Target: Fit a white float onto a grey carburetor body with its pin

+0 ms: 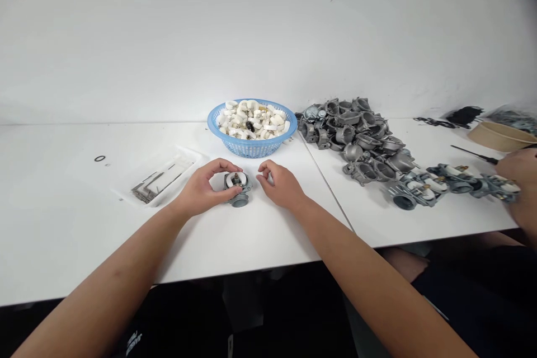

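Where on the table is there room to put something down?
Bare room lies on the white table left of the clear tray, and near the front edge below both hands. It is crowded between the blue basket and the pile of grey metal parts, and around the left hand holding its grey part.

We look from our single head camera forward and down, near the white tabletop [62, 235], wall at twelve o'clock.
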The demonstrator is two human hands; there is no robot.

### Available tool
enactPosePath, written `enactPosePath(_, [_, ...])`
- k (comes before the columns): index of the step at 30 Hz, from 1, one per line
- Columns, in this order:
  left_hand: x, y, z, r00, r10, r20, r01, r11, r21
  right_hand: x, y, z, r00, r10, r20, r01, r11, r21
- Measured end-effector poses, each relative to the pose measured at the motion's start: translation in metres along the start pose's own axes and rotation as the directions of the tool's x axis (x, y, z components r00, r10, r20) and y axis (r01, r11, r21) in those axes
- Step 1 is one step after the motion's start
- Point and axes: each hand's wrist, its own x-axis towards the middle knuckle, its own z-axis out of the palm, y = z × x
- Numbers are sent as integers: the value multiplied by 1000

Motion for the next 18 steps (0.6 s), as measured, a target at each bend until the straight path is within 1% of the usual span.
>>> enactPosePath(2, [1,-1,-3,1000,-8,-16,8,1000,13,6,2,3,996,73,-48,-77,993,-85])
enactPosePath(3, [2,-1,-3,1000,-12,-23,12,1000,17,10,2,5,994,89,-60,-97,984,-148])
enactPosePath(6, [4,-2,-5,998,-37,-50,38,999,5,19,-1,13,997,63,-32,-71,933,-354])
enactPosePath(8, [5,-1,-7,995,-67,-73,67,998,1,24,-3,17,998,57,-2,-52,902,-429])
enactPosePath(12, [6,0,-10,992,-82,-99,88,995,51,27,-6,18,996,89,19,-71,890,-451])
enactPosePath(18, [7,-1,-11,992,-87,-95,96,991,96,28,-7,16,987,162,1,-143,873,-466])
